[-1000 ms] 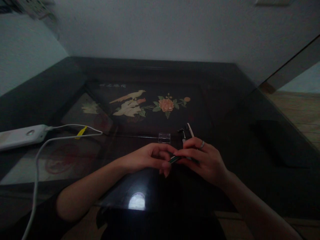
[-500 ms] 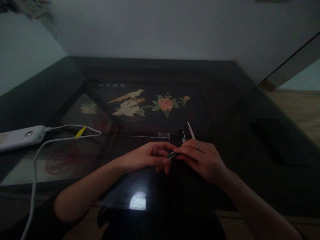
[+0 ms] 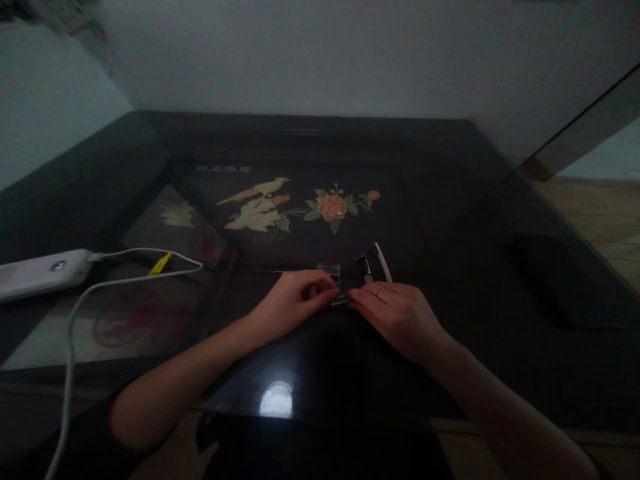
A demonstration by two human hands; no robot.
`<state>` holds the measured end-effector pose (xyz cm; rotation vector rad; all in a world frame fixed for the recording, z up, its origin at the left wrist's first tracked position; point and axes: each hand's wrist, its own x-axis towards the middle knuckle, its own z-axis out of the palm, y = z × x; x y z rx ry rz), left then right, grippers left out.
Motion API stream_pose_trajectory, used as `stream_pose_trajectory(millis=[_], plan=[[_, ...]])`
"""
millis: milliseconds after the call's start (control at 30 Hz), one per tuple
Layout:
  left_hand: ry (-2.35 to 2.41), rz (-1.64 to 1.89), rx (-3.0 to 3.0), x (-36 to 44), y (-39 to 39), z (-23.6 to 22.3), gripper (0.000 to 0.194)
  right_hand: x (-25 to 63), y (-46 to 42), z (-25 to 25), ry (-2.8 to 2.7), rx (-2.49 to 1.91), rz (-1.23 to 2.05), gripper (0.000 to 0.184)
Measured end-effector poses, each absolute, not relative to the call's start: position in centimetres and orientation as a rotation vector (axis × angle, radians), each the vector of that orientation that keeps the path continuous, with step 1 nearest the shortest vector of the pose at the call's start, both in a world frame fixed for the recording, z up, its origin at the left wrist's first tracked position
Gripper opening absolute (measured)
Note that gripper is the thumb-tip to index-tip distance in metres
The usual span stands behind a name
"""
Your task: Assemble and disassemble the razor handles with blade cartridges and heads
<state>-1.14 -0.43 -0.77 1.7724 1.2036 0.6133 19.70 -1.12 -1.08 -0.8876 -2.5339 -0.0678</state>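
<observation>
Over the glossy desk (image 3: 320, 140), pinching with left hand (image 3: 287, 303) and right hand (image 3: 403, 313). Could knock the white piece (image 3: 383, 262) just beyond the right hand by pushing forward; could drop the strip (image 3: 341, 301), gripped between both hands, through uneven pressure. Cannot make out, in this gloom, the strip's finger-covered ends, nor tell resting from lifted.

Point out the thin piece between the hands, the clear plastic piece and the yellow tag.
Thin piece (image 3: 341, 301): head view, its exposed middle.
Clear plastic piece (image 3: 330, 269): head view, its upper part.
Yellow tag (image 3: 160, 264): head view, its middle.
</observation>
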Motion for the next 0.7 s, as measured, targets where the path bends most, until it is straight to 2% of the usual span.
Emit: stream_pose_trajectory(millis=[167, 700], plan=[[1.173, 0.569, 1.891, -1.2, -0.33, -0.89, 0.012, 19.47, -1.22, -1.16, -2.556, -0.851, -0.113, 0.021], [1.098, 0.456, 1.852, -1.52, -0.1, -0.62, 0.017, 19.3, -1.35, -1.08, -2.541, -0.846, -0.032, 0.02]])
